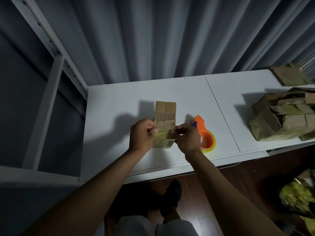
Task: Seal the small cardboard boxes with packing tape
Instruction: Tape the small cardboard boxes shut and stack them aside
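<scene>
A small brown cardboard box (165, 116) lies on the white table (119, 106), its flaps pointing away from me. Yellowish clear packing tape (162, 136) is wrapped over its near end. My left hand (141, 133) grips the box's left near edge with curled fingers. My right hand (186, 138) pinches the tape and the box's right near corner. An orange tape dispenser (202, 132) with a yellowish roll lies on the table right behind my right hand, untouched.
A pile of several small cardboard boxes (279, 120) sits at the table's right end, with a flat one (288, 75) behind it. A white shelf frame (51, 82) stands at left. A crumpled yellow-green bag (300, 196) lies on the floor at right. Grey curtains hang behind.
</scene>
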